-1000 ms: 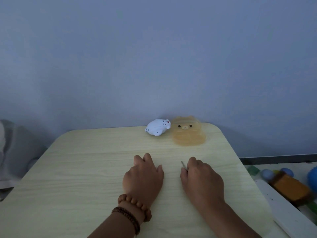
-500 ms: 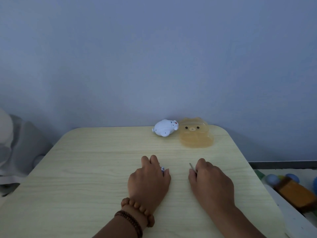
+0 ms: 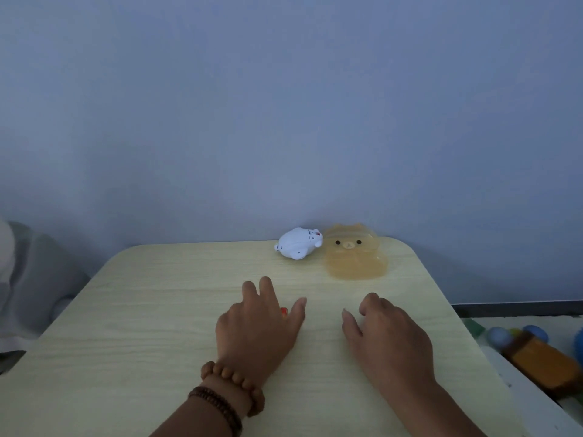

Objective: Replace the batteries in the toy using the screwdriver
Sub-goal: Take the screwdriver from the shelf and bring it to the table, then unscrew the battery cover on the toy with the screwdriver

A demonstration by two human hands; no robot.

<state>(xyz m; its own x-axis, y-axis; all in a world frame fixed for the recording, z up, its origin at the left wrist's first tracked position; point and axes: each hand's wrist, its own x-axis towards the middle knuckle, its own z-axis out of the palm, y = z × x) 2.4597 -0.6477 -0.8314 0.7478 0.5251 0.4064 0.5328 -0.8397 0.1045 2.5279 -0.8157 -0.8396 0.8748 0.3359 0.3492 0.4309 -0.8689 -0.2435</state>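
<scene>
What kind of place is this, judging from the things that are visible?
Probably a room at home, perhaps a child's play corner. A small light wooden table stands against a plain bluish wall, a white animal toy and a bear-shaped translucent case lie on it, and colourful toys sit beside it.

No text, label, brand name, number or sign can be read anywhere in the view. Small dark and red marks are seen on the white toy (image 3: 299,243), but they are too small and blurred to be made out as writing. Only a printed bear face, without lettering, is borne by the translucent amber case (image 3: 355,252) beside it.
</scene>
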